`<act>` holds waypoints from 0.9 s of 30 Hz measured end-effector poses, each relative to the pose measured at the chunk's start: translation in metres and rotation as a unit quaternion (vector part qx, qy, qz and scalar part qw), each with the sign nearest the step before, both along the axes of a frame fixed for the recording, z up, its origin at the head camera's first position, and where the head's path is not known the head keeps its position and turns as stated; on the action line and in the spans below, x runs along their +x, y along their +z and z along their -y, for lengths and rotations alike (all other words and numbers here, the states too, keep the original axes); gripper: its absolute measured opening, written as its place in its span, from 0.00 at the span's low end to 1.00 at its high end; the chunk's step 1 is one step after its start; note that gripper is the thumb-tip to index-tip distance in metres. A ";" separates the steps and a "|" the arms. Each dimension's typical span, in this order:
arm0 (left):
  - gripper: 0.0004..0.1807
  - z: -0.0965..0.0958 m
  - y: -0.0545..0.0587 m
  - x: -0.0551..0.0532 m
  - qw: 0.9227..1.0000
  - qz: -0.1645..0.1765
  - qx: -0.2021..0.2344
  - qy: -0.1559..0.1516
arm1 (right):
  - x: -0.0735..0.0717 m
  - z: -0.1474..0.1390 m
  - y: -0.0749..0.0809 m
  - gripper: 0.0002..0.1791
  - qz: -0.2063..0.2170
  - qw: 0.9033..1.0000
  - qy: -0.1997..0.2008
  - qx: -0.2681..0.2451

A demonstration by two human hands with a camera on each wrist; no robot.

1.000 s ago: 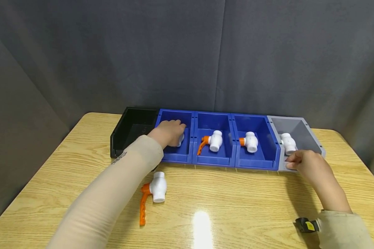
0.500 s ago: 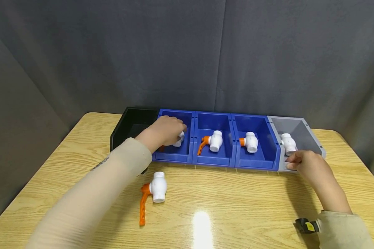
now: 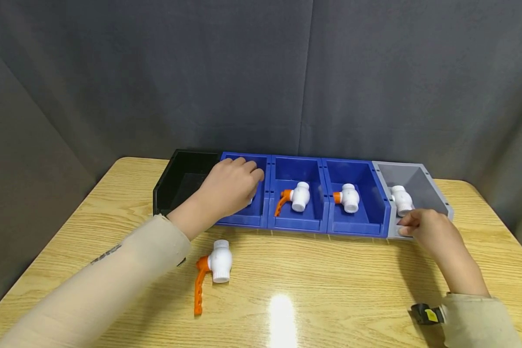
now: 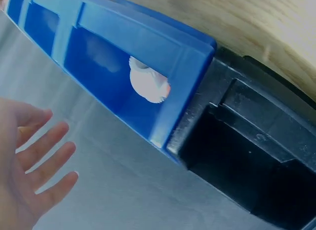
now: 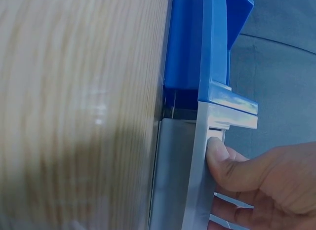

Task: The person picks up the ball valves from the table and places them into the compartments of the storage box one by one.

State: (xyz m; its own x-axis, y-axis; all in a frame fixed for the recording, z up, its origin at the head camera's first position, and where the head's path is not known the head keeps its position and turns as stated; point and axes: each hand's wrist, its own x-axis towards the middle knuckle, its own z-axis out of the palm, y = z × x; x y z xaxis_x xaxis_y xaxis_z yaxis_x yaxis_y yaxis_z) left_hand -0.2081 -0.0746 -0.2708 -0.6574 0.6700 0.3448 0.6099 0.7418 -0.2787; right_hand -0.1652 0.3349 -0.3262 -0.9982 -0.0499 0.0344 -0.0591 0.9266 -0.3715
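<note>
My left hand (image 3: 230, 188) hovers above the leftmost blue bin (image 3: 243, 221). In the left wrist view its fingers (image 4: 49, 166) are spread and hold nothing. A white ball valve (image 4: 147, 84) lies inside that bin, mostly hidden by the hand in the head view. At the far right, my right hand (image 3: 439, 241) grips the front rim of the grey bin (image 3: 435, 193), thumb (image 5: 217, 153) against the lip. Inside the grey bin, near those fingers, sits another white ball valve (image 3: 402, 200).
Two further blue bins hold a ball valve (image 3: 300, 197) with an orange handle and a ball valve (image 3: 350, 198) with an orange end. A black bin (image 3: 191, 181) stands at the left. On the table (image 3: 330, 290) lies an orange-handled ball valve (image 3: 220, 262).
My left hand has let go of the ball valve in the leftmost blue bin and risen, its forearm drawing back to the left. The right hand has kept its place.
</note>
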 end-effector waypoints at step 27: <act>0.10 0.020 -0.020 0.077 0.997 0.026 0.002 -0.071 | 0.000 0.000 0.000 0.04 -0.001 1.000 0.008 0.003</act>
